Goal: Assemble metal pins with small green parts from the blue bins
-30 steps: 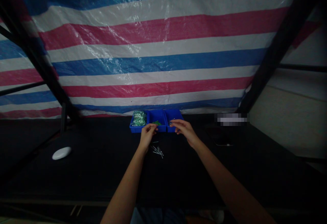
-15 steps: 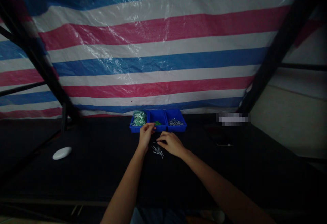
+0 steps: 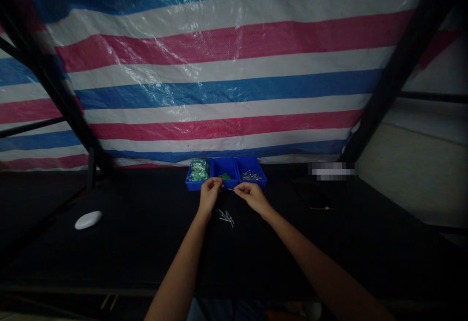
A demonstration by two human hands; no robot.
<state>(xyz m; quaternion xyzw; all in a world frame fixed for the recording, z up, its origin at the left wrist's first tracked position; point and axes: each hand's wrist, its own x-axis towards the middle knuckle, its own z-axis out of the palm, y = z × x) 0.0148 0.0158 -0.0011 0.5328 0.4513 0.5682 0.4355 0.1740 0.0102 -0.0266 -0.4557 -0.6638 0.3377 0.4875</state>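
Observation:
My right hand [image 3: 252,198] is closed in a pinch on a thin silver screw [image 3: 231,190], whose end points left toward my other hand. My left hand [image 3: 209,196] is also pinched, just in front of the middle blue bin; whatever its fingertips hold is too small to make out. On the black table below both hands lies a loose pile of silver screws [image 3: 226,218]. Small green pieces [image 3: 224,176] lie in the middle bin [image 3: 224,163]. More silver screws [image 3: 251,175] fill part of the right bin [image 3: 262,169].
Clear packets with green contents [image 3: 200,170] fill the left bin [image 3: 188,184]. A white mouse-like object [image 3: 88,220] sits at left, and a dark phone-like slab [image 3: 315,196] lies at right. Behind the bins hangs a striped plastic sheet [image 3: 234,84] between black posts.
My right hand has moved up and slightly right, away from the screw pile toward the bins, with the screw in its fingertips. My left hand has barely shifted.

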